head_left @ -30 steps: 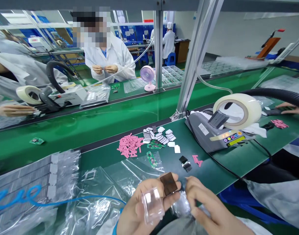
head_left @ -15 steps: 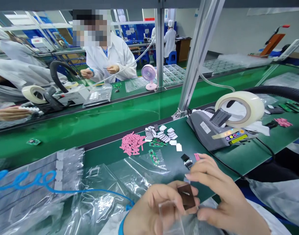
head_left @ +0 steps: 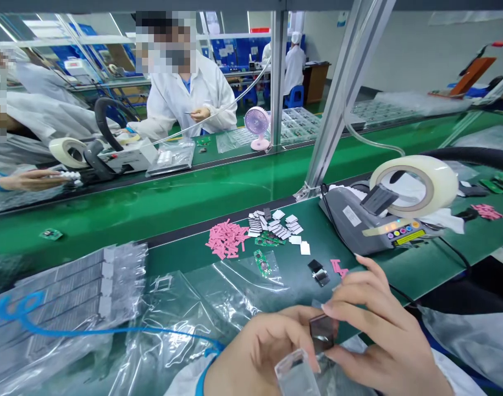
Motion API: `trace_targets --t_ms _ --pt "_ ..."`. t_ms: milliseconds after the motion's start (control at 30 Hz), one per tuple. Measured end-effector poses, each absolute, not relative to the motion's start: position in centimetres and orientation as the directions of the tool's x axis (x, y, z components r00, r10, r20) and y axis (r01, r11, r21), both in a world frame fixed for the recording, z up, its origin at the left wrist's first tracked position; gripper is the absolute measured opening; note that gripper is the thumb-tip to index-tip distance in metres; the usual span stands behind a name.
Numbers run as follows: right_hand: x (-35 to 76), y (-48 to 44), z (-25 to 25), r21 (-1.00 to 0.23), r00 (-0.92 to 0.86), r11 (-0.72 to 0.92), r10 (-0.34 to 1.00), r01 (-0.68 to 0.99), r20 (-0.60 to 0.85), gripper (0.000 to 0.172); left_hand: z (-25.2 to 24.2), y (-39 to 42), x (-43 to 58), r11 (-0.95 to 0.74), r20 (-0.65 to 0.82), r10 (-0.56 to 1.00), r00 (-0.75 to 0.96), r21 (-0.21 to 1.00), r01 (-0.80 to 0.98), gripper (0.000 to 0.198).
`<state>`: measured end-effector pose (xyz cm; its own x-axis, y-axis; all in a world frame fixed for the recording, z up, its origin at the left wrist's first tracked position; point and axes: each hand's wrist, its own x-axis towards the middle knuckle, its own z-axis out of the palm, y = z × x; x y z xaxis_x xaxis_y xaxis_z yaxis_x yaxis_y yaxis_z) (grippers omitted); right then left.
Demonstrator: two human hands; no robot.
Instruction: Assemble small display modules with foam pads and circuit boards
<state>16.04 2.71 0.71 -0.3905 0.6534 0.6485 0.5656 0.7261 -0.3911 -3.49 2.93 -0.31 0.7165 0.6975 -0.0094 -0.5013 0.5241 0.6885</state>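
Observation:
My left hand (head_left: 255, 349) is closed, pinching a small dark glossy square panel (head_left: 322, 333) by its left side. A clear plastic case (head_left: 297, 374) is held in the same hand, below the panel. My right hand (head_left: 379, 324) has its thumb and a fingertip on the panel's right and upper edges. A bit of clear film shows beside that fingertip; what it belongs to I cannot tell. Just beyond the hands lie small black and silvery pieces (head_left: 319, 273) and a few pink strips (head_left: 338, 268).
A pile of pink strips (head_left: 226, 240), white pieces (head_left: 294, 240) and green circuit boards (head_left: 263, 263) lie ahead. A tape dispenser (head_left: 354, 220) stands right. Bagged sheets (head_left: 70, 302) and a blue coiled cord (head_left: 111, 331) are left. A co-worker (head_left: 185, 93) sits opposite, behind a pink fan (head_left: 257, 124).
My right fingertips have come in onto the dark panel, which has tilted. The clear case has turned upward in my left hand. The view has shifted slightly, and the co-worker opposite has moved an arm.

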Motion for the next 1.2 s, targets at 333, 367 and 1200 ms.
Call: trace_targets --t_ms 333,367,1200 --pt "15.7 2.7 1.8 -0.383 -0.35 0.698 0.666 0.605 0.659 0.014 -0.8 3.0 -5.4 -0.155 0.199 0.918 0.342 0.976 -0.153 0.035" --pt "15.6 2.7 1.8 -0.433 -0.322 0.683 0.69 0.588 0.648 0.016 -1.0 2.9 -5.1 -0.216 0.235 0.923 0.305 0.972 -0.096 0.035" --pt "12.4 3.5 -1.4 -0.976 -0.399 -0.137 0.896 0.168 -0.195 0.05 -5.1 2.3 -2.3 -0.626 0.647 0.76 -0.064 0.754 0.2 0.038"
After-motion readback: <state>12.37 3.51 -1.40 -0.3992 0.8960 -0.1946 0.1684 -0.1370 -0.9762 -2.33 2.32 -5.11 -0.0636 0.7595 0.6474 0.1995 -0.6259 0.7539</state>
